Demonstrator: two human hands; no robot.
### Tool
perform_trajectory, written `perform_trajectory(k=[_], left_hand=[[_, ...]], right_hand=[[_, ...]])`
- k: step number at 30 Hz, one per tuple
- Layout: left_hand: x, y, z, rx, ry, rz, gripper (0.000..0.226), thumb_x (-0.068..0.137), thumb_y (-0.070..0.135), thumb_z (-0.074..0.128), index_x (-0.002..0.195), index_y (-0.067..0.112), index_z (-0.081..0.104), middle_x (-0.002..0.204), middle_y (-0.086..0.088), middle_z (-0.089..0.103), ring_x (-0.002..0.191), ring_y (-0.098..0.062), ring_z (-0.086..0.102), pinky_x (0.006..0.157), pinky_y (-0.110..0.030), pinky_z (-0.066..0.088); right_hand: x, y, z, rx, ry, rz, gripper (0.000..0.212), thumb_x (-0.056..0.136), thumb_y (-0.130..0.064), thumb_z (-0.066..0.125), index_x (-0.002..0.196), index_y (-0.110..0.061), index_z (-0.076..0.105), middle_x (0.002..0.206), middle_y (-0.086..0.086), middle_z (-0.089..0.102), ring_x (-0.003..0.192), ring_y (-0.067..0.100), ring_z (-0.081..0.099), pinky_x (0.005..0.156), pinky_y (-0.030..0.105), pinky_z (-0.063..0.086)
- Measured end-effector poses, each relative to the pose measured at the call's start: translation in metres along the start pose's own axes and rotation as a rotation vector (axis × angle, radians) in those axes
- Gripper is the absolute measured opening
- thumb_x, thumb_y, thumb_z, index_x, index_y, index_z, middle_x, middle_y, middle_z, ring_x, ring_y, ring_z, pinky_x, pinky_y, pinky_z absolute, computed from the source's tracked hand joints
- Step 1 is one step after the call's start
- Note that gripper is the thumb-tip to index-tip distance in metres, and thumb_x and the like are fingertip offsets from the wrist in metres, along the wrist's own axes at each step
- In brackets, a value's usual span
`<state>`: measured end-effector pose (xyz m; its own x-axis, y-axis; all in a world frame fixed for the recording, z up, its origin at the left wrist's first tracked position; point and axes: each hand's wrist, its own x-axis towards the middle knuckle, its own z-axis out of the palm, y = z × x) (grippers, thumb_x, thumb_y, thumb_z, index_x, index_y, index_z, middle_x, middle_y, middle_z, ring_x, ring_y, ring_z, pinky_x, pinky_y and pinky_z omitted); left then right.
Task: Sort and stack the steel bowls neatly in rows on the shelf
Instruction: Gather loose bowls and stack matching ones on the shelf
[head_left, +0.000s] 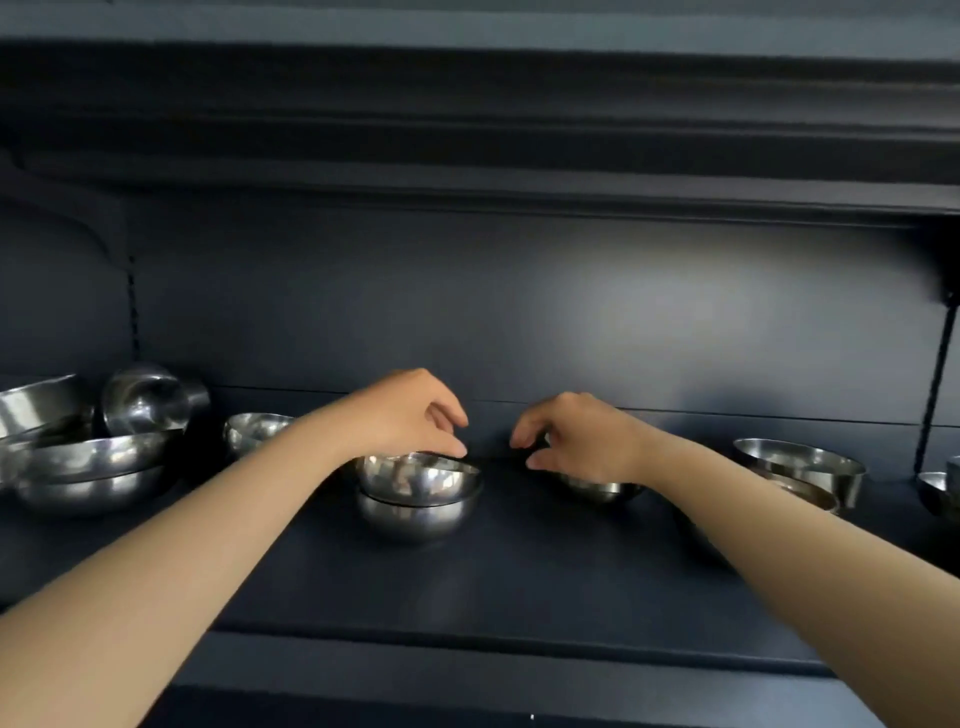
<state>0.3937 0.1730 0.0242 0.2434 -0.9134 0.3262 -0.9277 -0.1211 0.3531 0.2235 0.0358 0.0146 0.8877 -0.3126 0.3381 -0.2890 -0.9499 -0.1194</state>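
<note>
A: How are the bowls held?

B: The stacked pair (418, 493) mid-shelf (519, 571) is touched at its rim by the left hand (410, 415); the right hand (576, 436) covers another bowl (597, 489); its grip cannot be told.

A: And the nesting?

B: Rims should be kept level, so nothing is jammed.

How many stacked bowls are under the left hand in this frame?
2: the top bowl sits nested in the bottom bowl at shelf centre, beneath the left hand. Further bowls nested inside may be hidden.

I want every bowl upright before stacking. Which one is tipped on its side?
The bowl at back left, mouth facing forward, leaning over the left pile; the others sit upright.
</note>
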Motion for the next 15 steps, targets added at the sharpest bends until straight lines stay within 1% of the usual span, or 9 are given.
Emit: perform_trajectory(k=[2,3,5,7,8,9,11,12,15], left_hand=[[-0.026,-0.029,-0.015,0.019,-0.013,-0.017,0.029,0.066,0.042,0.079,0.093,0.035,0.07,0.085,0.02,0.068,0.079,0.009,0.06,0.064,-0.009,0.04],[-0.035,-0.042,-0.019,0.023,-0.025,-0.022,0.027,0.066,0.043,0.079,0.091,0.037,0.07,0.085,0.024,0.067,0.08,0.011,0.058,0.065,-0.007,0.039],[-0.047,-0.062,-0.022,0.051,-0.054,-0.002,0.024,0.069,0.043,0.077,0.091,0.04,0.069,0.083,0.032,0.061,0.076,0.019,0.053,0.062,-0.004,0.035],[-0.049,-0.076,-0.019,0.074,-0.072,0.063,0.025,0.073,0.041,0.075,0.097,0.04,0.068,0.086,0.033,0.057,0.076,0.021,0.049,0.061,-0.004,0.034],[-0.048,-0.081,-0.017,0.073,-0.068,0.104,0.024,0.076,0.039,0.074,0.099,0.038,0.068,0.091,0.029,0.059,0.081,0.016,0.05,0.065,-0.006,0.033],[-0.045,-0.085,-0.014,0.076,-0.06,0.142,0.022,0.078,0.037,0.072,0.099,0.035,0.068,0.096,0.022,0.06,0.087,0.009,0.049,0.07,-0.012,0.034],[-0.039,-0.087,-0.009,0.095,-0.042,0.199,0.019,0.08,0.034,0.07,0.099,0.03,0.069,0.097,0.011,0.06,0.097,-0.006,0.046,0.076,-0.023,0.032],[-0.036,-0.088,-0.007,0.092,-0.036,0.225,0.018,0.08,0.033,0.07,0.098,0.027,0.07,0.094,0.01,0.059,0.097,-0.009,0.046,0.076,-0.024,0.032],[-0.031,-0.09,-0.003,0.035,-0.031,0.283,0.014,0.078,0.032,0.072,0.091,0.026,0.072,0.084,0.015,0.056,0.09,-0.007,0.046,0.072,-0.022,0.032]], right_hand=[[0.005,-0.031,0.008,0.087,-0.018,-0.071,0.024,0.082,-0.015,0.067,0.105,-0.018,0.068,0.096,-0.012,0.065,0.066,-0.022,0.05,0.063,-0.004,0.033],[0.008,-0.045,0.013,0.122,-0.035,-0.082,0.025,0.082,-0.015,0.067,0.106,-0.019,0.068,0.095,-0.013,0.064,0.064,-0.024,0.048,0.061,-0.004,0.033],[0.014,-0.066,0.022,0.131,-0.078,-0.064,0.026,0.083,-0.019,0.067,0.109,-0.022,0.066,0.098,-0.012,0.064,0.065,-0.015,0.05,0.061,0.002,0.034],[0.019,-0.081,0.029,0.051,-0.12,-0.02,0.025,0.085,-0.022,0.065,0.111,-0.021,0.065,0.1,-0.01,0.064,0.075,-0.005,0.051,0.068,0.01,0.035],[0.02,-0.086,0.031,0.009,-0.129,0.005,0.023,0.086,-0.022,0.064,0.109,-0.02,0.065,0.098,-0.009,0.063,0.08,0.001,0.052,0.069,0.013,0.035],[0.021,-0.091,0.032,-0.022,-0.129,0.031,0.021,0.087,-0.021,0.063,0.107,-0.017,0.066,0.096,-0.007,0.064,0.083,0.005,0.053,0.069,0.015,0.035],[0.021,-0.097,0.034,-0.076,-0.114,0.073,0.019,0.088,-0.02,0.061,0.104,-0.014,0.067,0.099,-0.002,0.066,0.085,0.009,0.054,0.071,0.018,0.035],[0.02,-0.1,0.034,-0.105,-0.102,0.091,0.019,0.088,-0.019,0.06,0.105,-0.014,0.067,0.103,-0.001,0.067,0.088,0.011,0.055,0.072,0.019,0.035],[0.016,-0.105,0.033,-0.177,-0.067,0.14,0.021,0.089,-0.019,0.058,0.107,-0.016,0.067,0.108,0.0,0.067,0.099,0.016,0.058,0.073,0.02,0.033]])
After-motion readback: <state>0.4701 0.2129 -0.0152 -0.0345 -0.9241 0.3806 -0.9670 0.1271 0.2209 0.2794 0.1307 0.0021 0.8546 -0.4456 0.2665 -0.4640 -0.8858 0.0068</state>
